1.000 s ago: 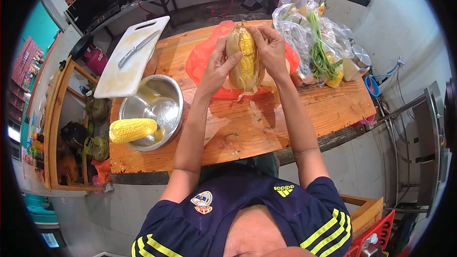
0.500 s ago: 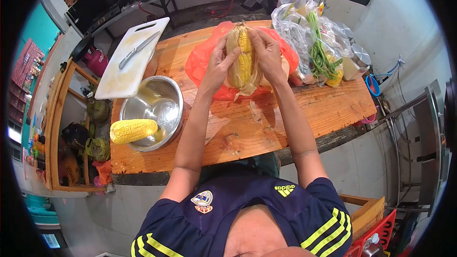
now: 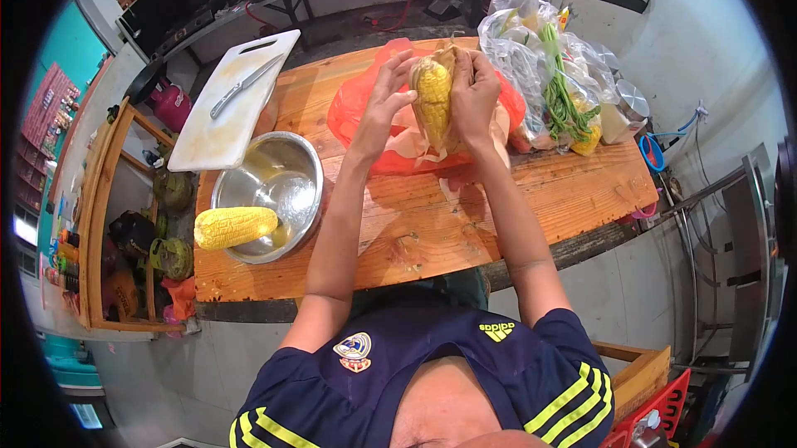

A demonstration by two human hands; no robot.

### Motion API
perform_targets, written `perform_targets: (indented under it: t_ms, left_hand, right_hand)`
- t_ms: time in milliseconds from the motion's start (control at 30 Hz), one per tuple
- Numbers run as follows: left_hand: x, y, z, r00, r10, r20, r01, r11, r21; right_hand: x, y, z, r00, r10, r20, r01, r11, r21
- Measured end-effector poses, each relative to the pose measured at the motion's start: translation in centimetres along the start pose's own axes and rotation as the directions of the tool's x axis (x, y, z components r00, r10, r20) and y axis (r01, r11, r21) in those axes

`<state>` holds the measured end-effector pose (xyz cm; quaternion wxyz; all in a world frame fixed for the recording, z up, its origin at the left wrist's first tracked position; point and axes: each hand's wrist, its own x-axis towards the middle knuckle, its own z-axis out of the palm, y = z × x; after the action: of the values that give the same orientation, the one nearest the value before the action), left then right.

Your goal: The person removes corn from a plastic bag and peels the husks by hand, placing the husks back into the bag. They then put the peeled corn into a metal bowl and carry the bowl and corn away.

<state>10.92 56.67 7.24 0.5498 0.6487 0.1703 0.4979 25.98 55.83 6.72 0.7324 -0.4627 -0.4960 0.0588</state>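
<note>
A yellow ear of corn (image 3: 433, 93), partly covered by its pale husk, is held upright above a red plastic bag (image 3: 353, 116). My right hand (image 3: 476, 99) is closed round its right side, gripping the ear with its husk. At the left of the ear, my left hand (image 3: 386, 103) has its fingers apart, with the thumb near the kernels. Loose husk lies beneath the ear on the bag. A peeled corn cob (image 3: 235, 227) rests across the left rim of a steel bowl (image 3: 314, 190).
A white cutting board (image 3: 195, 128) with a knife (image 3: 242, 87) lies at the table's left. Clear bags of vegetables (image 3: 515, 53) with green stalks (image 3: 560, 91) stand at the right, beside a lidded container (image 3: 627, 112). Everything sits on a wooden table (image 3: 415, 240).
My left hand has come off the ear and its fingers have spread. The right hand has shifted its hold on the husk, and the ear's tip is more exposed.
</note>
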Motion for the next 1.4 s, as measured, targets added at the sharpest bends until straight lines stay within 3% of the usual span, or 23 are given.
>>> perform_targets:
  t_ms: [67, 167, 200, 367, 433, 500, 633, 700, 900, 1000, 1100, 1133, 1233, 1267, 1367, 1400]
  left_hand:
    - [-0.3, -0.4, 0.2, 0.993, 0.083, -0.089, -0.066, 0.980, 0.188]
    - [0.0, -1.6, 0.8, 0.978, 0.091, -0.189, -0.012, 0.923, 0.384]
    - [0.0, -1.6, 1.1, 0.964, 0.135, -0.230, -0.046, 0.933, 0.358]
    - [-0.4, -1.1, 1.0, 0.974, 0.103, -0.200, -0.044, 0.959, 0.280]
    - [-0.2, -1.3, 0.6, 0.978, 0.107, -0.178, -0.072, 0.979, 0.193]
    - [-0.4, -1.6, 0.4, 0.977, 0.129, -0.172, -0.114, 0.989, 0.092]
    - [-0.9, -1.4, 0.1, 0.953, 0.113, -0.281, -0.118, 0.993, 0.002]
    - [-1.1, -1.3, -0.3, 0.943, 0.102, -0.316, -0.138, 0.986, -0.094]
    - [-0.3, -0.9, -0.5, 0.915, 0.142, -0.377, -0.182, 0.981, -0.073]
    - [0.0, -0.1, -0.3, 0.904, 0.208, -0.373, -0.185, 0.978, 0.099]
    - [0.3, -0.7, 0.4, 0.863, 0.279, -0.422, -0.210, 0.956, 0.204]
    - [0.2, -0.8, 0.7, 0.860, 0.287, -0.423, -0.201, 0.951, 0.235]
    - [0.3, -0.7, 1.5, 0.852, 0.320, -0.415, -0.179, 0.922, 0.342]
    - [0.5, -1.0, 1.7, 0.850, 0.332, -0.409, -0.167, 0.906, 0.389]
    - [0.5, -1.0, 1.5, 0.860, 0.348, -0.373, -0.161, 0.879, 0.449]
    - [0.5, -0.9, 1.5, 0.867, 0.348, -0.357, -0.165, 0.876, 0.454]
  right_hand:
    - [-0.7, -1.6, 0.3, 1.000, -0.025, -0.018, 0.024, 0.998, -0.059]
    - [-1.2, -2.3, 0.8, 0.986, -0.165, 0.000, 0.164, 0.982, -0.095]
    - [-1.3, -2.0, 0.9, 0.979, -0.204, 0.013, 0.204, 0.970, -0.131]
    - [-1.0, 0.2, 0.6, 0.987, 0.156, 0.033, -0.160, 0.977, 0.142]
    - [-0.5, 1.4, 0.6, 0.949, 0.314, 0.036, -0.309, 0.894, 0.323]
    - [-0.2, 1.8, 0.5, 0.877, 0.478, 0.053, -0.430, 0.731, 0.530]
    - [0.9, 2.9, 0.0, 0.767, 0.640, -0.046, -0.475, 0.615, 0.629]
    - [1.5, 4.1, -0.8, 0.780, 0.624, -0.056, -0.439, 0.608, 0.661]
    - [2.8, 8.3, -1.5, 0.797, 0.604, -0.006, -0.423, 0.565, 0.709]
    - [2.0, 2.5, -2.3, 0.795, 0.601, 0.077, -0.529, 0.626, 0.573]
    - [0.4, 2.2, -1.9, 0.936, 0.327, 0.128, -0.351, 0.866, 0.356]
    - [-0.7, 0.0, -1.1, 0.924, 0.376, 0.073, -0.374, 0.846, 0.379]
    - [-2.2, 0.2, -0.4, 0.981, 0.168, 0.097, -0.181, 0.974, 0.140]
    - [-2.8, 0.2, 0.2, 0.978, 0.188, 0.094, -0.207, 0.943, 0.260]
    - [-3.5, 1.1, 0.0, 0.974, 0.156, 0.163, -0.178, 0.975, 0.133]
    - [-3.3, 1.4, -0.1, 0.955, 0.225, 0.192, -0.256, 0.954, 0.156]
